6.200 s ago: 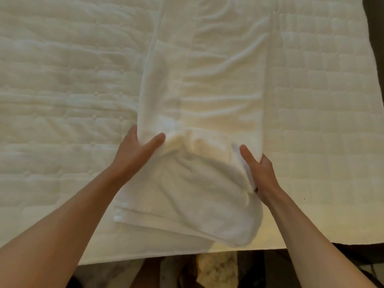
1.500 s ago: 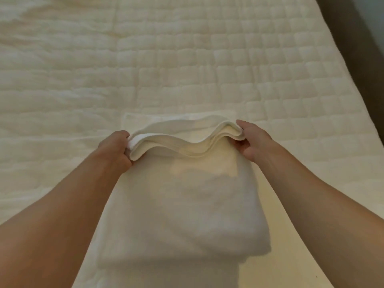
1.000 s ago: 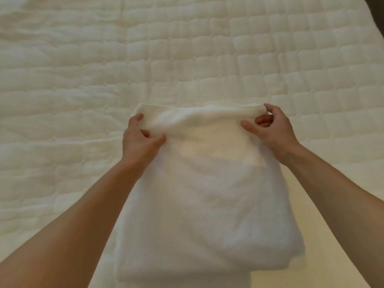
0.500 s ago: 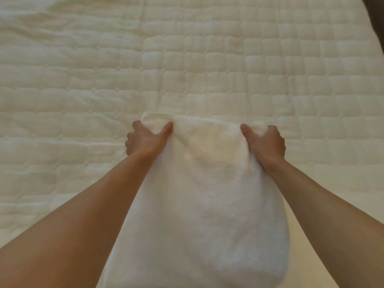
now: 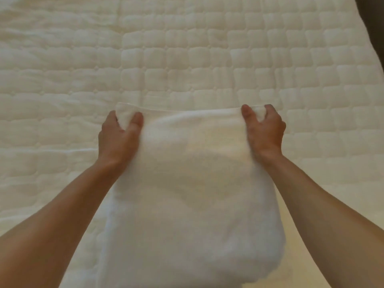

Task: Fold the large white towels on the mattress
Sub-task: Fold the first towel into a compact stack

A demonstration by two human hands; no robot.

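Observation:
A thick white towel [image 5: 191,204], folded into several layers, hangs and rests over the near part of the quilted mattress [image 5: 187,59]. My left hand [image 5: 118,138] pinches its far left corner, thumb on top and fingers under the edge. My right hand [image 5: 265,129] grips the far right corner the same way. The far edge runs nearly straight between the two hands. The towel's near end bulges and drops out of view at the bottom of the frame.
The cream quilted mattress stretches away in front and to both sides of the towel. Its right edge [image 5: 372,38] shows at the top right, with dark floor or wall beyond it.
Both hands have spread slightly apart and pulled the towel's far edge taut and straighter. Before that they brought the folded layers over and regripped the far corners.

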